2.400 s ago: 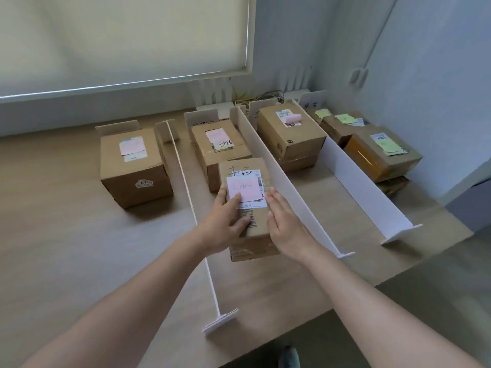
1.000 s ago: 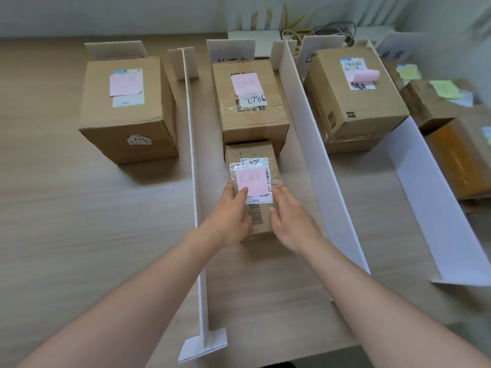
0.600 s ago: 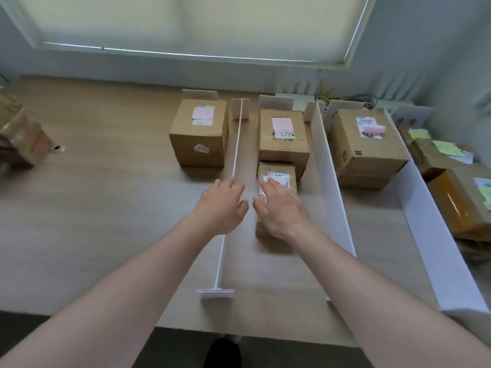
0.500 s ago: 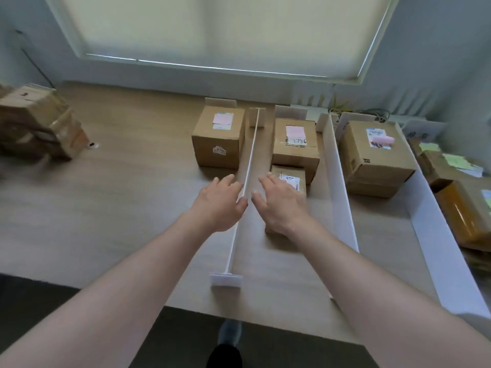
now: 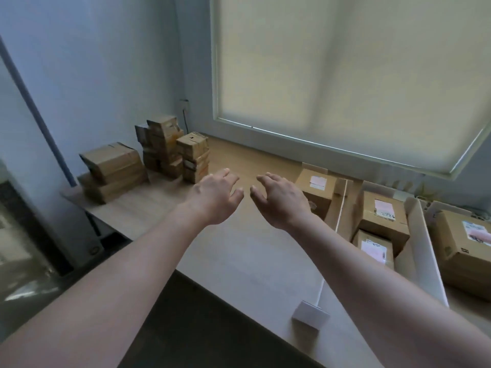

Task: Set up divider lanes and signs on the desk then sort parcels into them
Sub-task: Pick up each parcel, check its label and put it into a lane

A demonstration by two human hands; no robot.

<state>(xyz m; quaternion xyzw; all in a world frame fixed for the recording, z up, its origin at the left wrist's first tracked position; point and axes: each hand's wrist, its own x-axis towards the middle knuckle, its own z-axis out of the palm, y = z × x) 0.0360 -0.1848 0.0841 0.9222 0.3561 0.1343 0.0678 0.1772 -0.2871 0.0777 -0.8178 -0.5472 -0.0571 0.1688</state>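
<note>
My left hand (image 5: 212,196) and my right hand (image 5: 280,199) hover side by side above the wooden desk (image 5: 239,251), fingers relaxed, holding nothing. At the desk's far left end stands a pile of unsorted cardboard parcels (image 5: 170,148), with a larger flat parcel (image 5: 111,162) beside it. To the right, a thin white divider (image 5: 333,235) and a taller white divider (image 5: 425,251) form lanes. The small parcel with a pink note (image 5: 374,248) lies in the middle lane behind another parcel (image 5: 382,216). One parcel (image 5: 314,191) sits in the left lane, partly behind my right hand.
A big box (image 5: 465,248) fills the lane at the far right. A closed roller blind (image 5: 345,75) covers the window behind the desk. The desk's front edge (image 5: 233,301) runs diagonally, with dark floor below. A grey wall and a cable are behind the pile.
Both hands let go of the small pink-note parcel, which stays in the middle lane. The view swung left, and my hands now hang over the desk towards the unsorted pile.
</note>
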